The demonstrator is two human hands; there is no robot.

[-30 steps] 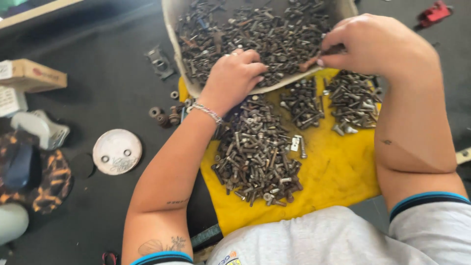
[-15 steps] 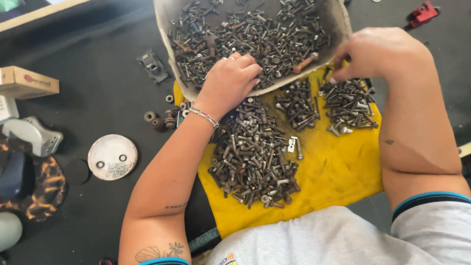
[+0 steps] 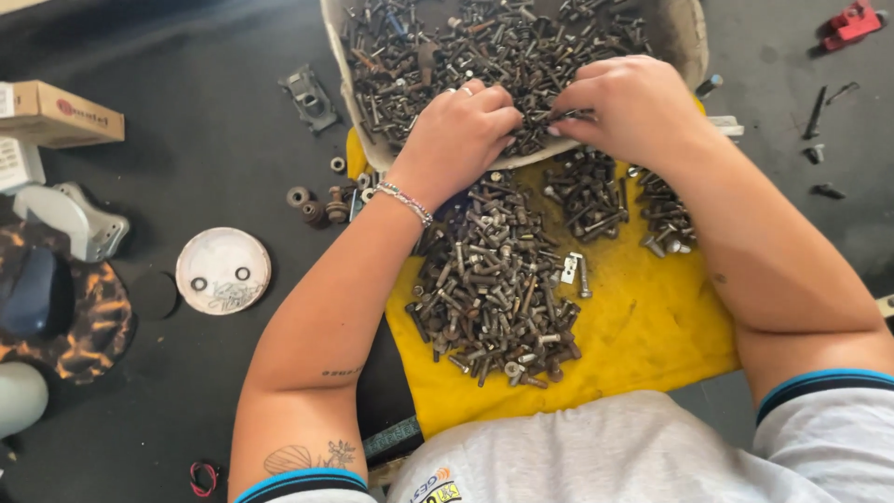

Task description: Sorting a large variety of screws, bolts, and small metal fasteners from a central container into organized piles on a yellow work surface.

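Dark, dusty tabletop point(image 3: 186, 140) lay under everything, with a yellow cloth point(image 3: 643, 335) spread on it close to the person. At the far edge of the cloth sat a pale tray point(image 3: 694, 33) full of mixed bolts and screws. A second before, the two hands had been apart, the right one out at the tray's right side. Now they had come together over the near part of the tray. The left hand point(image 3: 461, 130) was curled, knuckles up, fingertips pressed down among the bolts. The right hand point(image 3: 629, 107) had slid in beside it, and its fingers were pinched shut on a small dark bolt point(image 3: 563, 118) just at the tray's front rim. So one more piece had been picked out of the jumble.

On the cloth lay a big pile of bolts point(image 3: 494, 289) and two smaller piles point(image 3: 587, 191) further right. A round white lid point(image 3: 223, 270) and a cardboard box point(image 3: 60, 114) sat off to the left.
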